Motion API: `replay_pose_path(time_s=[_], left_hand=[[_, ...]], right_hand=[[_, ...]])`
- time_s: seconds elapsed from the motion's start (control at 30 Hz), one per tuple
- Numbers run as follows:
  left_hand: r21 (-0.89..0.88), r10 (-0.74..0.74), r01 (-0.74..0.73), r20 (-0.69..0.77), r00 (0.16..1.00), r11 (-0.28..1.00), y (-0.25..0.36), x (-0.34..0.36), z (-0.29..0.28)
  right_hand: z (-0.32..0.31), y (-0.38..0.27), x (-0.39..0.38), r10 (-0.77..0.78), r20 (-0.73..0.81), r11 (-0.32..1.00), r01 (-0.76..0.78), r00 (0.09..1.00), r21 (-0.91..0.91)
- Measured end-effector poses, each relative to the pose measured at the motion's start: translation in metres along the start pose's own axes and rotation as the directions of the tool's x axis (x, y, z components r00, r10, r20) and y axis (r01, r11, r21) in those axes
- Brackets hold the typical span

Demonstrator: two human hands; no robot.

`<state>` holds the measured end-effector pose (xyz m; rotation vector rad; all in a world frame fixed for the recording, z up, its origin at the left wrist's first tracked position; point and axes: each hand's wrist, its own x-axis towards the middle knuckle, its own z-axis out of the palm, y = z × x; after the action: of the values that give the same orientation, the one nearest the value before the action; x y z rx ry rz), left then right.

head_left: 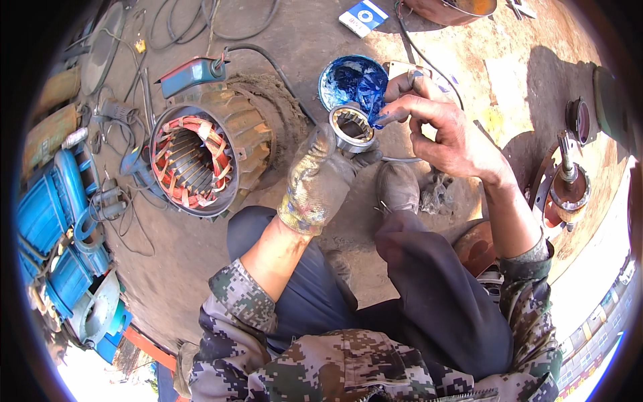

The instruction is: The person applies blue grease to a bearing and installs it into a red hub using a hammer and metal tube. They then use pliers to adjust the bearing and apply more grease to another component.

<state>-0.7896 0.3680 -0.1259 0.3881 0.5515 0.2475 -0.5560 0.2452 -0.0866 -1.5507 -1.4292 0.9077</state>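
Observation:
A roller bearing (353, 143), a steel ring with rollers round its inside, is held up in my gloved left hand (320, 175), fingers wrapped about its outer edge. My bare right hand (439, 124) is just right of it, its index finger and thumb pinched at the bearing's rim with dark blue grease (380, 120) on the fingertips. Behind the bearing stands an open round tub (323, 79) with blue grease and a crumpled plastic liner inside.
On the left lies a motor stator (251, 134) with red-bound windings and a blue terminal box (193, 75). Blue metal parts (50, 208) are piled at far left. A shaft in a flanged housing (569, 181) stands at right. Cables and a blue-white box (364, 17) lie ahead.

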Motion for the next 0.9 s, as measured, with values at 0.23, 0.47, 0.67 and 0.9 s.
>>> replay_pose_path(time_s=[0.23,0.47,0.67,0.9], left_hand=[[0.011,-0.013,0.014,-0.04,0.999,1.0,-0.004,0.004,0.012],[0.1,0.044,-0.043,0.0,0.999,0.994,-0.006,0.005,0.003],[0.021,0.068,-0.067,-0.076,0.995,0.998,-0.001,0.0,0.001],[-0.023,0.1,-0.103,-0.126,0.987,0.994,0.001,-0.001,-0.004]], right_hand=[[-0.003,0.003,-0.005,-0.037,0.055,0.995,0.041,0.998,-0.088],[-0.003,-0.005,-0.005,-0.008,0.022,0.993,0.011,1.0,-0.117],[-0.018,0.018,0.009,0.005,-0.094,0.939,-0.037,0.996,-0.342],[0.015,0.046,0.045,0.003,0.008,0.508,0.006,1.0,-0.862]])
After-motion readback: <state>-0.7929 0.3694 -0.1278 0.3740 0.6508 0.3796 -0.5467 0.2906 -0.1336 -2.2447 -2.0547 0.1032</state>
